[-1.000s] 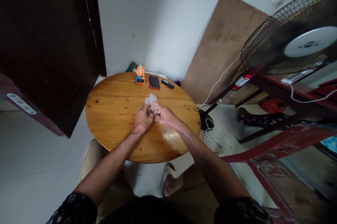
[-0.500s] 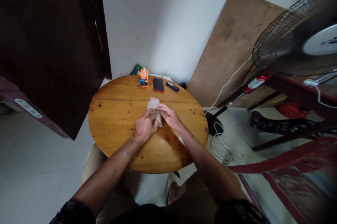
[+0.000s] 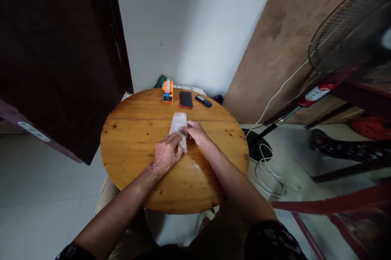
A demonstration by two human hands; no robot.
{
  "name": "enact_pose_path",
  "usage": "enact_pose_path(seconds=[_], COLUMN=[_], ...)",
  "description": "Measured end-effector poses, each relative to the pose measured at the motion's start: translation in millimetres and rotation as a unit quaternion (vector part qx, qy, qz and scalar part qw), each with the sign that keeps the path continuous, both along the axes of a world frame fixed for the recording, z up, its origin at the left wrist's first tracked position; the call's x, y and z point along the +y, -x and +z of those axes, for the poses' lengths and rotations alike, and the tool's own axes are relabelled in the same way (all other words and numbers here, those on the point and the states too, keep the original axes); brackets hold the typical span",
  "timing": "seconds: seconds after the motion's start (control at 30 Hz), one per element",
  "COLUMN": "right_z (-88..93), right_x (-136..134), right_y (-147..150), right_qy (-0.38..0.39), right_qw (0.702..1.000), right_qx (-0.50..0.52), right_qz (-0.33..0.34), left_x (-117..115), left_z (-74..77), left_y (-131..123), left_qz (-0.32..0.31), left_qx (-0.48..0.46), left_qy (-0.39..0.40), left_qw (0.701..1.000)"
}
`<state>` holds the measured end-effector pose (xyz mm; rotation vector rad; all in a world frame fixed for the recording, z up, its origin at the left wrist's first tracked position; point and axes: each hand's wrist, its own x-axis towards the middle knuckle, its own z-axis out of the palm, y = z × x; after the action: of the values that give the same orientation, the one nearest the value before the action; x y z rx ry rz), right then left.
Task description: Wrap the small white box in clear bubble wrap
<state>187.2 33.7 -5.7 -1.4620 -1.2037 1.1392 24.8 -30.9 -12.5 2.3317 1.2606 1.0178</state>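
Note:
A flat, whitish, semi-clear piece of bubble wrap (image 3: 178, 121) lies lengthwise near the middle of the round wooden table (image 3: 131, 150). My left hand (image 3: 168, 152) is closed at its lower left edge, with curled fingers pressing on the wrap. From the other side my right hand (image 3: 195, 133) pinches the right edge between thumb and fingers. Whether anything is folded inside the wrap cannot be made out. Beyond it, towards the wall, stands an orange and blue tape dispenser (image 3: 168, 91) with a roll of tape.
A dark phone with red edges (image 3: 186, 99) and a small black remote-like handset (image 3: 203, 101) lie at the table's far side. To the right are a standing fan (image 3: 342, 36), a loose white cable (image 3: 275, 174) and a leaning board (image 3: 275, 40). Another person's leg (image 3: 342, 146) shows at right.
More of the bubble wrap shows, lying flatter and longer. My hands have moved apart from each other, the right one drawing back to the wrap's edge. The view has shifted slightly.

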Motion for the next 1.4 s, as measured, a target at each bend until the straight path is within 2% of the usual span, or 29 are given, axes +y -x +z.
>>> enact_pose_path(seconds=[0.13, 0.27, 0.37, 0.47, 0.57, 0.67, 0.73, 0.83, 0.97, 1.07, 1.17, 1.27, 1.33, 1.4], right_z=[-5.7, 1.7, 11.1, 22.1, 33.3, 38.6, 34.7, 18.3, -4.3, -7.0, 0.4, 6.9, 8.2, 8.4], right_x=[-5.7, -14.8, -19.2, -21.8, -26.4, -39.1, -52.9, -74.6, -87.0, -82.2, -74.4, -68.3, -65.0, -62.0], right_y=[-0.3, -2.4, -4.9, -10.4, -15.6, -15.6, -13.4, -10.9, -9.1, -6.7, -6.7, -9.2, -10.7, -11.4], right_qy=[-0.085, -0.104, -0.121, -0.131, -0.134, -0.162, -0.209, -0.301, -0.323, -0.313, -0.256, -0.111, -0.027, 0.004], right_qw=[0.994, 0.988, 0.980, 0.971, 0.958, 0.931, 0.908, 0.874, 0.853, 0.868, 0.915, 0.974, 0.987, 0.991], right_qx=[0.057, 0.050, -0.003, -0.059, -0.122, -0.228, -0.292, -0.338, -0.379, -0.363, -0.286, -0.144, -0.057, -0.026], right_qz=[0.026, 0.103, 0.161, 0.189, 0.222, 0.236, 0.215, 0.178, 0.159, 0.132, 0.123, 0.138, 0.148, 0.134], left_x=[-0.2, -2.5, -4.8, -5.7, -4.6, -2.0, 0.6, 5.5, 11.5, 14.0, 14.8, 14.3, 14.1, 14.9], left_z=[-0.1, 1.4, 2.9, 3.0, 1.1, -2.7, -5.9, -10.0, -11.0, -9.2, -7.2, -5.4, -4.6, -4.6], left_y=[0.0, -1.4, -2.1, -2.3, -3.0, -3.1, -2.0, 1.6, 5.4, 5.0, 4.1, 5.4, 7.3, 9.0], left_qz=[0.002, 0.031, 0.079, 0.120, 0.130, 0.138, 0.144, 0.121, 0.066, 0.066, 0.047, -0.018, -0.056, -0.070], left_qx=[-0.005, 0.004, 0.019, 0.027, 0.017, -0.009, -0.046, -0.113, -0.110, -0.094, -0.158, -0.293, -0.354, -0.375], left_qy=[0.000, 0.023, 0.053, 0.066, 0.074, 0.077, 0.076, 0.055, 0.022, 0.041, 0.079, 0.200, 0.283, 0.320], left_qw=[1.000, 0.999, 0.995, 0.990, 0.989, 0.987, 0.986, 0.985, 0.991, 0.993, 0.983, 0.935, 0.890, 0.867])
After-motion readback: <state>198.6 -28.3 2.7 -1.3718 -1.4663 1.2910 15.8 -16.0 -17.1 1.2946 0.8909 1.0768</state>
